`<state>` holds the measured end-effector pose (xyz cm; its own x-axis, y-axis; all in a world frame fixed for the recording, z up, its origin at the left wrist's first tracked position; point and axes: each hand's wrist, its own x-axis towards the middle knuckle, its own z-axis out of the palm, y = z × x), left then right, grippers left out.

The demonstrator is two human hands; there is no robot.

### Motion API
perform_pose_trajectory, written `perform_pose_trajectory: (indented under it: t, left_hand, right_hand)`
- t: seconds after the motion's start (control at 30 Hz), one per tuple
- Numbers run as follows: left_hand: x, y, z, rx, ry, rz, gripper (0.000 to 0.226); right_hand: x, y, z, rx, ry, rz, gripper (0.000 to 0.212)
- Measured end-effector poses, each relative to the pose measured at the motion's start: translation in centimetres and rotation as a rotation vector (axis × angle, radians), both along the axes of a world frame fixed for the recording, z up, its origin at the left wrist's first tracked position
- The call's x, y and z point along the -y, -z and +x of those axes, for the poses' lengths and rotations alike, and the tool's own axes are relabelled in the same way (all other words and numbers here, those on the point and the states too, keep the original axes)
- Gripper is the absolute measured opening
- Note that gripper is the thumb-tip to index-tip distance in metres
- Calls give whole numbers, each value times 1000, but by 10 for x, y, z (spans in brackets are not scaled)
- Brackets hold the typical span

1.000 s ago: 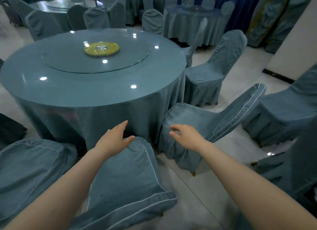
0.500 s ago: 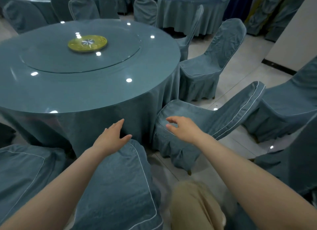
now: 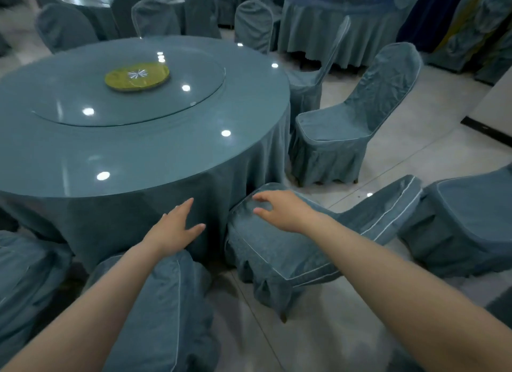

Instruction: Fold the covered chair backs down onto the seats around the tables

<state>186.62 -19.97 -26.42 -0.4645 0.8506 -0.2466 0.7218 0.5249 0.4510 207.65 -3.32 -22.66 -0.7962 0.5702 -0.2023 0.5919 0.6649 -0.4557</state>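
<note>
At the near rim of the round table (image 3: 144, 161): left hand (image 3: 177, 227) is flat, fingers straight, thumb out, holding nothing. It was over the top edge of the near chair (image 3: 166, 302) half a second ago and is now past it, in front of the tablecloth (image 3: 110, 224). Right hand (image 3: 282, 211) has loosely bent fingers gripping nothing and has moved further in over the front corner of the next chair (image 3: 271, 249); can't tell if it touches. That chair's back (image 3: 388, 205) slopes low to the right, away from the table, not down on the seat. Tan knee at the bottom edge is gone from view. Seat front sits just beside the tablecloth. The back's tip ends just beside the right-hand chair (image 3: 471, 227). Narrow floor (image 3: 318, 344) strip between near and next chairs; wider open tile toward the upright chair (image 3: 346, 127).
</note>
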Motion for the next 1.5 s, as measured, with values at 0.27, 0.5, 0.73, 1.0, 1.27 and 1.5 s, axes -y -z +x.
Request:
perform_pose_trajectory:
  t: [0.27,0.5,0.73,1.0,1.27,1.5]
  left_hand:
    - [-91,-7,53,51,18,14,77]
    - [-138,2,63,94,57,-5,78]
    - [-184,10,69,115,81,4,76]
    - [-219,27,109,189,33,-21,74]
    - [-257,33,214,343,-169,12,63]
    - [-256,16,284,418,-208,-85,40]
  right_hand:
    - [-74,-11,75,-12,79,4,46]
    - [-121,-16,95,69,113,14,46]
    - [-170,-12,103,96,155,16,45]
    - [-236,0,115,135,-6,-29,46]
    - [-310,24,164,200,-330,-75,43]
    - [-325,30,194,142,-556,-133,36]
